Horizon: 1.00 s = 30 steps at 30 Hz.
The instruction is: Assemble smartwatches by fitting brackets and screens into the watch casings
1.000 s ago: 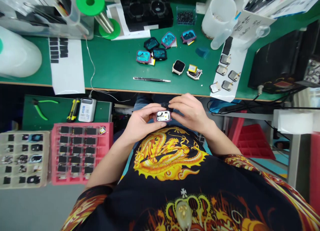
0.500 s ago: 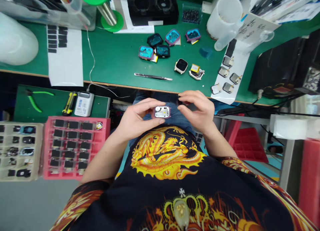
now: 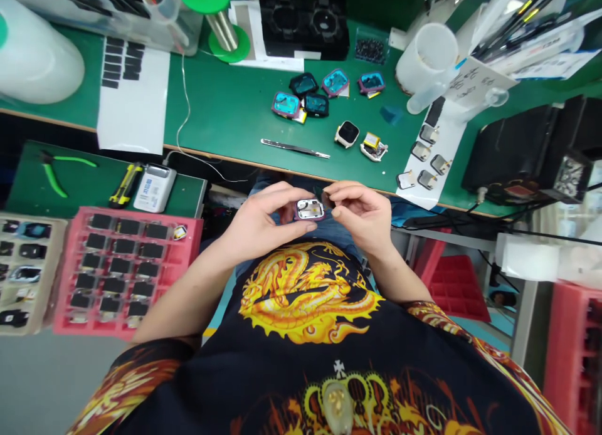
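My left hand (image 3: 258,222) grips a small smartwatch case (image 3: 309,209) by its edges, thumb on the near side and fingers on the far side. The case has a purple rim and a pale inside that faces up. Close on its right, my right hand (image 3: 362,212) pinches a thin dark piece (image 3: 320,192); its kind is hard to make out, and the fingers cover much of it. Whether the piece touches the case I cannot tell. Beyond the hands, tweezers (image 3: 295,148) lie on the green bench with a cream-framed smartwatch (image 3: 348,134) and an opened watch body (image 3: 374,148).
Several watch cases with blue film (image 3: 286,104) lie farther back. To the right, a white sheet (image 3: 423,193) bears small screens beside a black box (image 3: 512,153). A pink tray (image 3: 190,259) of dark screens, a cutter (image 3: 125,185) and green-handled pliers (image 3: 55,178) are at left.
My right hand has moved left with the dark piece, closing the gap to the watch case. The left hand still holds the case. The whole view has shifted and tilted slightly.
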### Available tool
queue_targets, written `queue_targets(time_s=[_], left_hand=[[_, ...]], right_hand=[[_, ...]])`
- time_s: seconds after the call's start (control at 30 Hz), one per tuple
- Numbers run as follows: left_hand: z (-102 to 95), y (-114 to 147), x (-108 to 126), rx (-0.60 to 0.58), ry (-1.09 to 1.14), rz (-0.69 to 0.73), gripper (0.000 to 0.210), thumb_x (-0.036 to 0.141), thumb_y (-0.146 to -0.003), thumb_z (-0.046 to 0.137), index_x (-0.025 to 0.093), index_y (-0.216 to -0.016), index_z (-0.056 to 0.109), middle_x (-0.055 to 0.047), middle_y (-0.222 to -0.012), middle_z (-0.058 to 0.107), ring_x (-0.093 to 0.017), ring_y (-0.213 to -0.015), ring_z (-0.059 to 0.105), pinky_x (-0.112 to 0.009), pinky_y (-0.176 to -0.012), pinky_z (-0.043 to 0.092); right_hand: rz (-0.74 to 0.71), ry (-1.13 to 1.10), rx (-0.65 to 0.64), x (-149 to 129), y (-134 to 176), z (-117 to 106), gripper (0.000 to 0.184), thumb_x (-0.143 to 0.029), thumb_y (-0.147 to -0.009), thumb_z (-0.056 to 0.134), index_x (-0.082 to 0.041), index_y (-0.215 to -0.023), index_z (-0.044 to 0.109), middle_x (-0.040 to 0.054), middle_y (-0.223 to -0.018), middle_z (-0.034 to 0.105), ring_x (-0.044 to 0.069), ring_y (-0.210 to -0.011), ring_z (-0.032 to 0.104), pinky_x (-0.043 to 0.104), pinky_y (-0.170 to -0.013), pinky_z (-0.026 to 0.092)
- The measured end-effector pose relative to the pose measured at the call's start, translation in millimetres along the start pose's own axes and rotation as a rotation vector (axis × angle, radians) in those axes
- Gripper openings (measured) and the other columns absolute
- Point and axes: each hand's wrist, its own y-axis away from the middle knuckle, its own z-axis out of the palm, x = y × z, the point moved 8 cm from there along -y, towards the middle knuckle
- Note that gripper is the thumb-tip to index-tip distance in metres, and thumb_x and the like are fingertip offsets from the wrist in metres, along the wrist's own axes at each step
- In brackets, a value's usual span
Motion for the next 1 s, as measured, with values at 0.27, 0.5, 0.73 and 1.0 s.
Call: queue_targets(time_s=[0.27,0.5,0.73,1.0], left_hand=[[-0.4,1,-10,0.041,0.118,-0.181,0.044,0.038,-0.082,0.104,0.023,-0.121,0.089,-0.003,-0.094,0.073,-0.013,-0.071,0.061,-0.028,-0.067,0.05],[-1.1,3,-14,0.03,0.107,-0.162,0.042,0.038,-0.081,0.104,0.026,-0.118,0.09,0.0,-0.083,0.067,-0.013,-0.07,0.058,-0.027,-0.064,0.047],[-1.2,3,-16,0.03,0.13,-0.181,0.042,0.04,-0.081,0.104,0.027,-0.118,0.091,-0.001,-0.085,0.068,-0.014,-0.071,0.059,-0.028,-0.064,0.048],[0.1,2,-16,0.026,0.143,-0.212,0.04,0.039,-0.078,0.105,0.026,-0.113,0.091,-0.001,-0.085,0.069,-0.014,-0.072,0.06,-0.028,-0.064,0.05]], right_hand=[[-0.161,0.233,-0.04,-26,-3,5,0.017,-0.041,-0.096,0.092,-0.027,-0.104,0.086,0.0084,-0.117,0.087,0.026,-0.108,0.082,0.042,-0.085,0.07],[-0.186,0.245,-0.142,-27,-2,13,0.013,-0.034,-0.098,0.09,-0.027,-0.108,0.086,0.0074,-0.121,0.087,0.024,-0.107,0.081,0.037,-0.079,0.069],[-0.19,0.226,-0.155,-27,-2,14,0.012,-0.031,-0.098,0.089,-0.027,-0.108,0.086,0.0072,-0.12,0.087,0.023,-0.105,0.082,0.037,-0.079,0.068],[-0.126,0.252,-0.141,-19,-1,13,0.013,-0.036,-0.098,0.089,-0.026,-0.106,0.086,0.0076,-0.12,0.087,0.023,-0.103,0.081,0.038,-0.079,0.069]])
